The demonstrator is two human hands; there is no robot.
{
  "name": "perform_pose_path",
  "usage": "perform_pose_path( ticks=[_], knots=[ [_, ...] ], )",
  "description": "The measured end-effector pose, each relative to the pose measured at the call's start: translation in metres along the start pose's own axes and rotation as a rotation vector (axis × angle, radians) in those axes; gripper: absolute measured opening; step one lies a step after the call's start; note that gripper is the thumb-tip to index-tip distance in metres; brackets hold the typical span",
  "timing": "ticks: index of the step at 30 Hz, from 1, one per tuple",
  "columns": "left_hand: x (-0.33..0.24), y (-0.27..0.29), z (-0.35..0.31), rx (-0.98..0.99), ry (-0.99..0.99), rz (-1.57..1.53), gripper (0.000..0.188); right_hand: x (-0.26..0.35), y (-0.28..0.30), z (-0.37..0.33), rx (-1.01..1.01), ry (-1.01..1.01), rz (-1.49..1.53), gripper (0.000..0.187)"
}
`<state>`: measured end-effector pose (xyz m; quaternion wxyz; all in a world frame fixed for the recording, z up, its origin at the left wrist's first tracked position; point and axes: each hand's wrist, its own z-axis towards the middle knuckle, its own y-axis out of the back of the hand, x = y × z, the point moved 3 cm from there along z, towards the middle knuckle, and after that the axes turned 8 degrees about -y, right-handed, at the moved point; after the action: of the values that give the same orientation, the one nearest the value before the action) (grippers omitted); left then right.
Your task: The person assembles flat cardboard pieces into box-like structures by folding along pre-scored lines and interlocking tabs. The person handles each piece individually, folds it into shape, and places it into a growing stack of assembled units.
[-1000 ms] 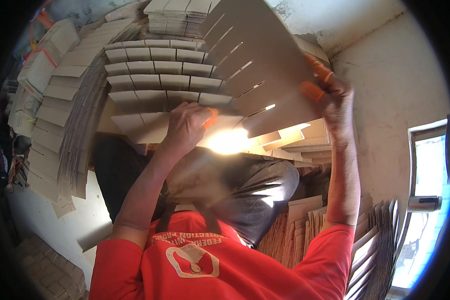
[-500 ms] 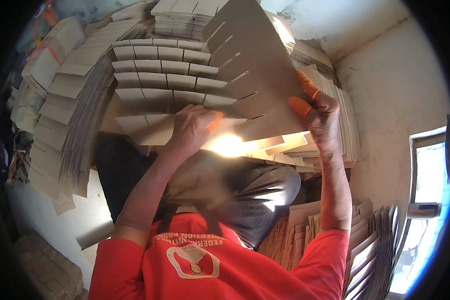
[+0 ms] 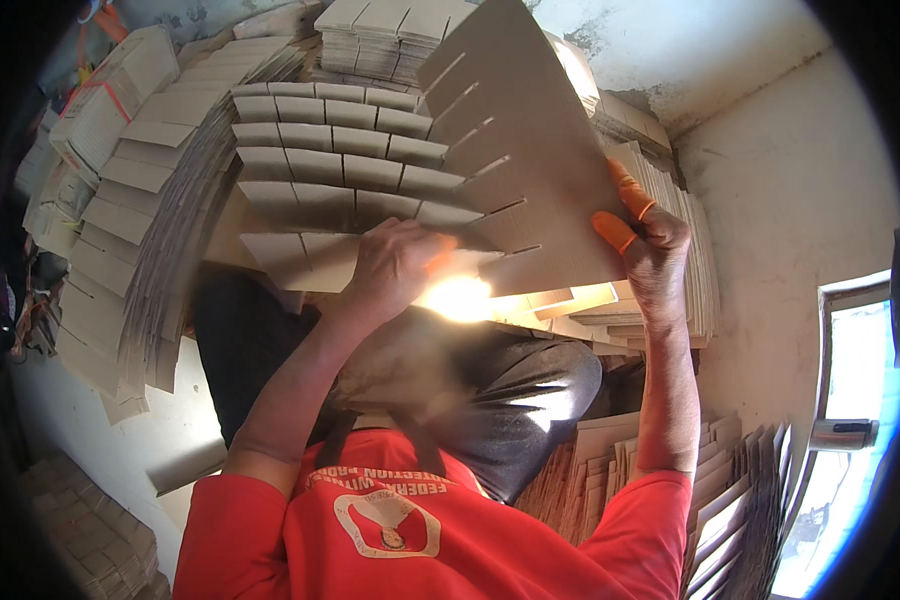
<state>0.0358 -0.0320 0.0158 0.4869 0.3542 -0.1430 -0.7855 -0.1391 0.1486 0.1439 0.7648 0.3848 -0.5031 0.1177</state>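
A wide slotted cardboard sheet stands tilted, its row of slits along the left edge facing several upright cardboard strips. My right hand, with orange finger covers on thumb and finger, grips the sheet's right edge. The strips stand in rows one behind another, and the sheet's slits meet their right ends. At the nearest cardboard strip, my left hand is closed on its top edge, close to the sheet's lower corner. An orange cover on this hand looks blurred. Whether each slit is engaged cannot be made out.
A long leaning row of cardboard pieces runs down the left. Stacked slotted cardboard lies at the back, and more sheets stand at the right by the wall. Cardboard partitions sit at the lower left.
The sheet and my right hand have shifted slightly right and down in view. My left hand has edged right along the nearest strip, keeping close to the sheet's lower corner.
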Motion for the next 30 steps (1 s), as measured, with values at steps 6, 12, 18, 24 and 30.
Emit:
perform_pose_path(
  ticks=[6,12,18,24,30],
  knots=[
    [0.003,-0.003,-0.001,0.013,0.010,-0.017,0.015,0.007,0.002,0.004,0.022,0.048,-0.050,0.055],
    [-0.002,0.000,-0.004,0.002,-0.035,-0.002,0.017,0.011,0.001,-0.006,-0.052,-0.051,-0.060,0.054],
    [-0.010,0.006,-0.007,-0.007,-0.058,-0.028,0.020,0.013,-0.003,-0.011,-0.054,-0.059,-0.067,0.053],
    [0.055,0.044,0.060,-0.126,0.043,0.236,0.025,0.001,0.002,-0.020,-0.069,-0.076,-0.082,0.055],
    [0.135,0.030,0.091,0.194,0.084,0.480,0.010,0.001,-0.003,-0.010,-0.015,-0.076,-0.008,0.056]
  ],
)
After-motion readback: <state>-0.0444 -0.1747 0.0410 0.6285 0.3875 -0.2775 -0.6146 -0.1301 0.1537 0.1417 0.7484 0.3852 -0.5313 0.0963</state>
